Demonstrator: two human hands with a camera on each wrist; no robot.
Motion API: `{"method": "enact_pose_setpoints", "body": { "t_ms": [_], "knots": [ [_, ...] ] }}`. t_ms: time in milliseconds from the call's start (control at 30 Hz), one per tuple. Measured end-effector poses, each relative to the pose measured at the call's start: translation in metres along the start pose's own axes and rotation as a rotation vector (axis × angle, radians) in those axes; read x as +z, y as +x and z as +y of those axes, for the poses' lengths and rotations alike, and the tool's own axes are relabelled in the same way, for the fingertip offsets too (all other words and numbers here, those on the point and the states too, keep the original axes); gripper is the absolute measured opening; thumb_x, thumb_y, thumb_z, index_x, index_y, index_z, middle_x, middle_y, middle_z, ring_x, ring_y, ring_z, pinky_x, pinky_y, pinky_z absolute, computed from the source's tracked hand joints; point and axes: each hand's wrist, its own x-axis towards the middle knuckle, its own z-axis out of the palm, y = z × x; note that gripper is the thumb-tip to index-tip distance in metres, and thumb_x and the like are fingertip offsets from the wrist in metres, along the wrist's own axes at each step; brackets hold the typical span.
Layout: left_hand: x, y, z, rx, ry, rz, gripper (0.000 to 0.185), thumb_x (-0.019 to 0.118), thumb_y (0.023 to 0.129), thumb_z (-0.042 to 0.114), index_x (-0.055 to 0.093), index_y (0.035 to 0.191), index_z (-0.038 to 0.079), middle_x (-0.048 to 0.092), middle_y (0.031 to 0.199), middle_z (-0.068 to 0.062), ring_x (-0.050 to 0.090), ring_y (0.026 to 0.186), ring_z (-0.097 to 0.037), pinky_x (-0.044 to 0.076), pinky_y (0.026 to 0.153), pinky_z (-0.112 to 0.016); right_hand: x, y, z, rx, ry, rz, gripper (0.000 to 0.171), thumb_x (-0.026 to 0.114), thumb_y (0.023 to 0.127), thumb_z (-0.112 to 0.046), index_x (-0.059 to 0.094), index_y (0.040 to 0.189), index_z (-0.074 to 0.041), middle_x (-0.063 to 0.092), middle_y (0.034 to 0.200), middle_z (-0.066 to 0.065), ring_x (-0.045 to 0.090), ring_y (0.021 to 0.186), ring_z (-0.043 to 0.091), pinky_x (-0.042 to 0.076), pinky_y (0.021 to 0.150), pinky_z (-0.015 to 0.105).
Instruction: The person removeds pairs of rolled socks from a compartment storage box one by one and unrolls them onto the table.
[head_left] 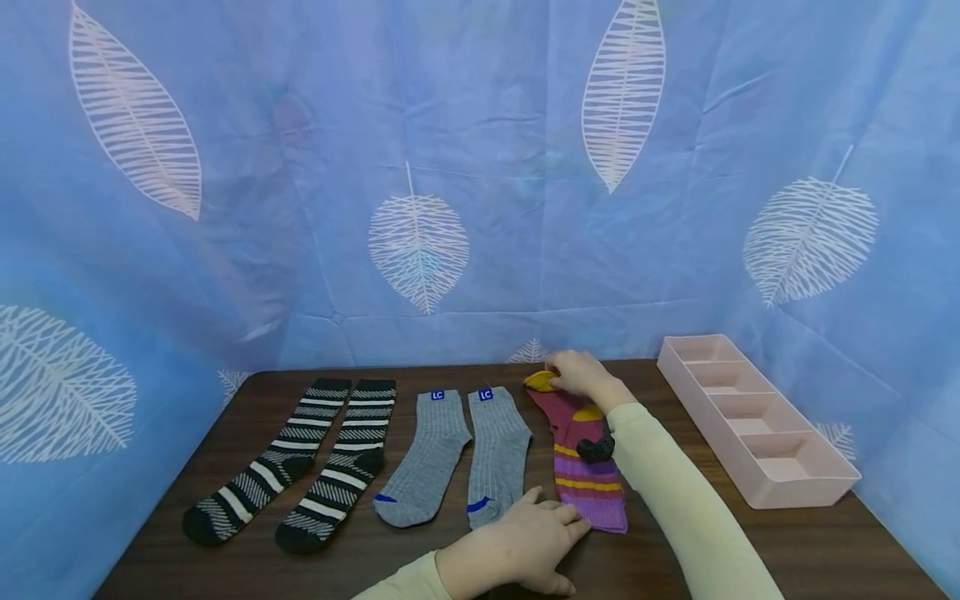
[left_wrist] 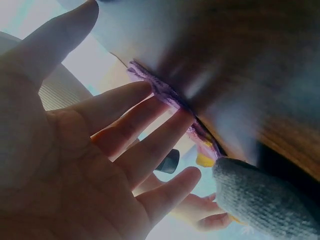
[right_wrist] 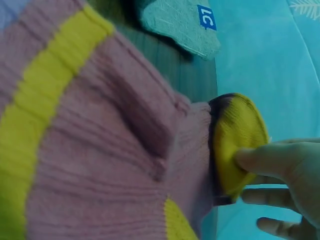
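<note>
A pink and purple striped sock (head_left: pixel 588 483) with a yellow toe and heel lies on the table, its purple cuff nearest me. At the far end, my right hand (head_left: pixel 581 375) pinches the yellow toe (right_wrist: pixel 240 142), thumb on top and fingers behind it. My left hand (head_left: pixel 528 542) reaches over the near edge with fingers spread and fairly straight. Its fingertips touch the purple cuff (left_wrist: pixel 157 90) in the left wrist view. Whether a second sock lies under this one I cannot tell.
Left of it lie two grey socks (head_left: pixel 429 467) with blue labels, then two black-and-white striped socks (head_left: pixel 341 475). A pink divided box (head_left: pixel 795 492) stands at the table's right side. Behind the table (head_left: pixel 247 571) hangs a blue leaf-print cloth (head_left: pixel 495 267).
</note>
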Motion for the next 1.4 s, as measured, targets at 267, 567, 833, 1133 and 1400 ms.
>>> {"method": "enact_pose_setpoints", "body": {
  "t_ms": [267,567,833,1133,1400],
  "knots": [
    [-0.002,-0.002,-0.001,0.019,0.005,0.027,0.065,0.061,0.083,0.066,0.054,0.137,0.032,0.055,0.132,0.018,0.053,0.123,-0.003,0.039,0.109,-0.039,-0.002,0.001,0.018,0.054,-0.098,0.211,0.020,0.068,0.090,-0.015,0.069,0.107,-0.004,0.066,0.105,0.013,0.065,0.092,0.029,0.056,0.076,0.045],
    [-0.010,-0.005,-0.003,0.014,-0.061,0.015,0.055,0.061,0.085,0.065,0.059,0.128,0.031,0.061,0.127,0.016,0.058,0.117,-0.008,0.041,0.106,-0.038,0.005,-0.006,0.026,0.048,-0.069,0.299,0.030,0.069,0.090,-0.020,0.065,0.116,-0.006,0.068,0.109,0.014,0.066,0.095,0.032,0.054,0.078,0.050],
    [-0.008,-0.004,0.002,-0.006,-0.040,-0.019,0.058,0.058,0.086,0.066,0.051,0.138,0.040,0.055,0.133,0.020,0.053,0.123,-0.006,0.040,0.108,-0.043,0.011,-0.020,0.021,-0.186,-0.044,0.085,0.040,0.061,0.096,-0.026,0.060,0.133,-0.009,0.057,0.138,0.017,0.053,0.128,0.037,0.043,0.101,0.058],
    [-0.006,-0.002,0.006,-0.057,-0.036,-0.005,0.048,0.058,0.088,0.064,0.057,0.131,0.042,0.056,0.130,0.020,0.053,0.123,-0.008,0.039,0.108,-0.050,0.018,-0.030,0.034,-0.008,-0.001,-0.104,0.054,0.053,0.098,-0.042,0.050,0.144,-0.012,0.048,0.147,0.020,0.049,0.131,0.041,0.040,0.105,0.059],
    [-0.008,-0.004,0.008,-0.207,-0.023,-0.012,0.046,0.058,0.087,0.063,0.061,0.126,0.040,0.058,0.131,0.018,0.052,0.125,-0.014,0.037,0.108,-0.055,0.014,-0.056,0.049,0.172,-0.005,-0.133,0.058,0.050,0.099,-0.043,0.046,0.145,-0.008,0.048,0.145,0.024,0.047,0.130,0.046,0.035,0.103,0.066]
  ]
}}
